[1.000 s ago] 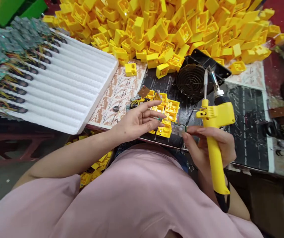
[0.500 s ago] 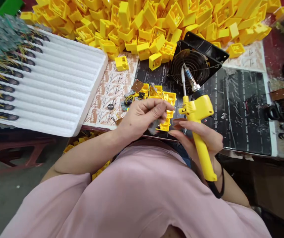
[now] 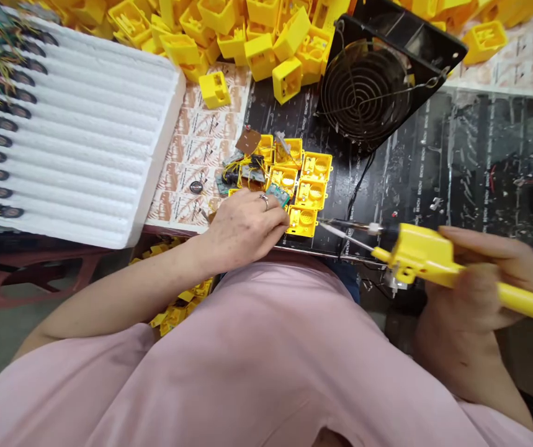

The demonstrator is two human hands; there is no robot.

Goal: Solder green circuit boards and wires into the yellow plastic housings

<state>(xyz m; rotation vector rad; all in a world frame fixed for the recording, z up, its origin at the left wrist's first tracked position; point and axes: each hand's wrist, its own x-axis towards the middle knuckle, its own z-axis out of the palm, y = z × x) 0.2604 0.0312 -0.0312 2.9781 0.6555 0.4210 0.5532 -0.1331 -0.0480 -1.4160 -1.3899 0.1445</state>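
My right hand [image 3: 475, 292] grips a yellow soldering gun [image 3: 427, 253], now level. Its metal tip and white wire-feed tube point left, ending near the right edge of a yellow plastic housing [image 3: 301, 221]. My left hand [image 3: 250, 226], with a ring on one finger, is curled palm down at the left of that housing. Its fingertips are hidden, and I cannot make out what they hold. Just beyond its knuckles shows a green circuit board [image 3: 278, 194]. More open yellow housings [image 3: 313, 166] stand in a cluster behind, with wired boards [image 3: 250, 174] lying on their left.
A black fan [image 3: 363, 93] with a wire grille stands at the back. Piled yellow housings [image 3: 219, 37] fill the far side. At left, a ridged white foam tray [image 3: 103, 136] carries wired parts. A small round black part [image 3: 196, 187] lies on the patterned paper.
The soldering gun has swung from upright by the fan to level, moving right and down. My left hand has moved away from the gun and down onto the housings. The view has shifted.
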